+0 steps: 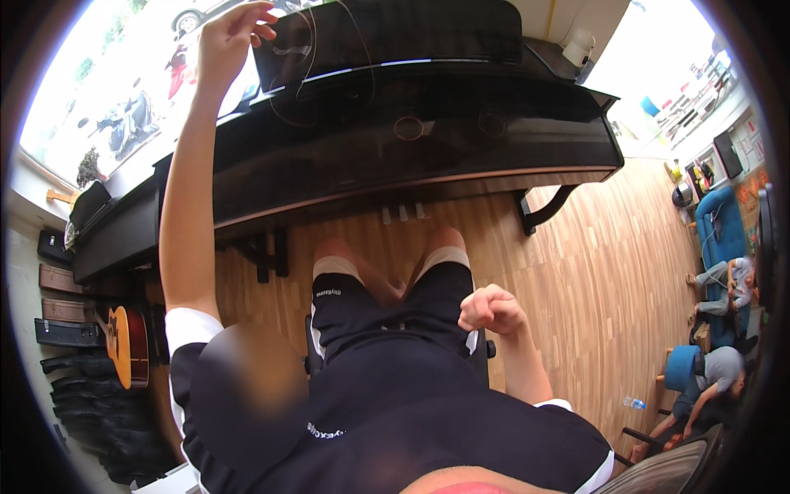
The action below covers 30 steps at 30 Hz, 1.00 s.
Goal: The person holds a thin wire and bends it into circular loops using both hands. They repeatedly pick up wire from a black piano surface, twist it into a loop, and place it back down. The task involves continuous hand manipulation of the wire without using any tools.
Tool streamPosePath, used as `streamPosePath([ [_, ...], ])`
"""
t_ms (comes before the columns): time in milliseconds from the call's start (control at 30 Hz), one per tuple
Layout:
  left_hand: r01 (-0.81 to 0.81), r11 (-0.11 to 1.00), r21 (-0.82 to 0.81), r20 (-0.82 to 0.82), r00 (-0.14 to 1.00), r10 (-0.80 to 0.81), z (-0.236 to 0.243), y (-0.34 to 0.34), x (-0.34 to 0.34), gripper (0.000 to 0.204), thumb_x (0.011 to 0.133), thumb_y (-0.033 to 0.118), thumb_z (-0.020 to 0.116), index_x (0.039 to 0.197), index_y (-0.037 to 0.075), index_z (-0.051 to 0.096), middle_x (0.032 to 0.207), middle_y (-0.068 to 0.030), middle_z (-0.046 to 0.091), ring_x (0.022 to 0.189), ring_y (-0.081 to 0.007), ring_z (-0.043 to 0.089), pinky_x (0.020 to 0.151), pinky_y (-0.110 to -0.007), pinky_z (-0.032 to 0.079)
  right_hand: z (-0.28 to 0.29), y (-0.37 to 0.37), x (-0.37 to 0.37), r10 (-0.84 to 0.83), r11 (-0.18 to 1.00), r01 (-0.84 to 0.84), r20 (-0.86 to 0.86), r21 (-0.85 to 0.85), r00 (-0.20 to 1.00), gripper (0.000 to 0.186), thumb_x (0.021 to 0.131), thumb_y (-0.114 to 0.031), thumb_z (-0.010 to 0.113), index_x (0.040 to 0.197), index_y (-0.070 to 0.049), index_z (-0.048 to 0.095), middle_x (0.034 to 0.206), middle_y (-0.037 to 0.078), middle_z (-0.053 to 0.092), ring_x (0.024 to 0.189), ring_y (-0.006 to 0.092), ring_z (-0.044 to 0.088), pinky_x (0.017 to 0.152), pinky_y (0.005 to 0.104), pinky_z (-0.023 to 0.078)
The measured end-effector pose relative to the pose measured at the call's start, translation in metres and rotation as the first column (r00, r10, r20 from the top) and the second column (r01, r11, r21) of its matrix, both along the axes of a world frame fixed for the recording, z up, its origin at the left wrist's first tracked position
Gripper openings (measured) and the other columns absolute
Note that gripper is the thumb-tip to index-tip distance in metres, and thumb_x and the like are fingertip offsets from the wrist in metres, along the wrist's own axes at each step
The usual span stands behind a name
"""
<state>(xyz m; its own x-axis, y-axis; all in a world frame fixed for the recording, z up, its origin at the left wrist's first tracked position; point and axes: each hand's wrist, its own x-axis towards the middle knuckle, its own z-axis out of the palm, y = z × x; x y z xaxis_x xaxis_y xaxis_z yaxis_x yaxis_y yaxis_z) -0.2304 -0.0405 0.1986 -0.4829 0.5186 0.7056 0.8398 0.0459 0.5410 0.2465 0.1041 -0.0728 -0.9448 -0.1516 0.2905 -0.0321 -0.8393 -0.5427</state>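
My left arm stretches forward to the far left, where my left hand [233, 39] is raised by the left end of the black music stand [403, 33]. Its fingers are loosely bent and apart, and no object shows between them. Close to its fingertips, a thin looped cord [373, 62] hangs over the stand and the dark piano [329, 169]. My right hand [494, 309] is closed in a fist above my right thigh, beside the seat. What the fist holds, if anything, is hidden.
Pedals [403, 214] show under the piano. A guitar [129, 346] and several cases [67, 333] line the left wall. At the right, two people sit near a blue sofa [718, 235], and a plastic bottle [634, 403] lies on the wooden floor [592, 305].
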Motion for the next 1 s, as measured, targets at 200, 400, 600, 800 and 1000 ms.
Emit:
streamPosePath([
  [200,-0.001,0.993,-0.121,-0.200,0.980,-0.023,0.039,0.104,-0.106,0.035,0.088,0.008,0.048,0.113,0.012,0.072,0.096,-0.0066,0.074,0.077,-0.0121,0.069,0.065,-0.024,0.051,0.041,0.064,-0.033,-0.350,0.934,0.358,-0.221,-0.003,0.910,0.016,0.098,-0.013,0.048,0.083,-0.008,0.043,0.066,-0.001,0.032,0.051,0.0111,0.027,0.053,0.0300,0.027],
  [400,-0.176,0.967,-0.185,-0.294,0.949,0.117,0.062,0.196,-0.190,0.028,0.087,0.016,0.056,0.103,0.023,0.077,0.079,-0.0013,0.069,0.062,-0.0093,0.060,0.062,-0.024,0.051,0.106,0.116,-0.090,-0.460,0.829,0.538,-0.358,0.154,0.812,0.021,0.102,-0.019,0.049,0.086,-0.010,0.041,0.066,-0.002,0.031,0.050,0.0090,0.026,0.052,0.0277,0.026],
  [600,-0.064,0.626,-0.777,0.175,0.934,0.312,0.004,0.258,-0.175,0.029,0.088,0.008,0.055,0.109,0.016,0.074,0.068,-0.0008,0.061,0.053,-0.0094,0.052,0.043,-0.025,0.040,0.154,0.146,-0.133,-0.578,0.650,0.659,-0.317,0.379,0.752,0.025,0.106,-0.022,0.043,0.086,-0.009,0.043,0.067,-0.004,0.030,0.051,0.0063,0.024,0.053,0.0251,0.027],
  [800,-0.032,0.798,-0.602,-0.047,0.999,0.005,-0.003,0.237,-0.197,0.045,0.080,0.010,0.060,0.125,0.009,0.064,0.082,-0.0023,0.063,0.075,-0.0114,0.058,0.069,-0.027,0.049,0.169,0.158,-0.196,-0.441,0.814,0.416,-0.035,0.405,0.897,0.019,0.092,-0.014,0.047,0.075,-0.009,0.041,0.062,-0.007,0.027,0.047,0.0031,0.022,0.048,0.0226,0.022],
  [1000,0.278,0.911,-0.303,0.040,0.959,-0.280,0.028,0.198,-0.082,0.034,0.101,0.035,0.053,0.108,0.007,0.071,0.073,0.0005,0.060,0.066,-0.0063,0.056,0.061,-0.022,0.046,0.171,0.158,-0.259,-0.350,0.846,0.268,0.100,0.460,0.931,0.030,0.086,-0.018,0.043,0.061,-0.017,0.028,0.055,-0.007,0.022,0.042,0.0040,0.018,0.041,0.0224,0.018],
])
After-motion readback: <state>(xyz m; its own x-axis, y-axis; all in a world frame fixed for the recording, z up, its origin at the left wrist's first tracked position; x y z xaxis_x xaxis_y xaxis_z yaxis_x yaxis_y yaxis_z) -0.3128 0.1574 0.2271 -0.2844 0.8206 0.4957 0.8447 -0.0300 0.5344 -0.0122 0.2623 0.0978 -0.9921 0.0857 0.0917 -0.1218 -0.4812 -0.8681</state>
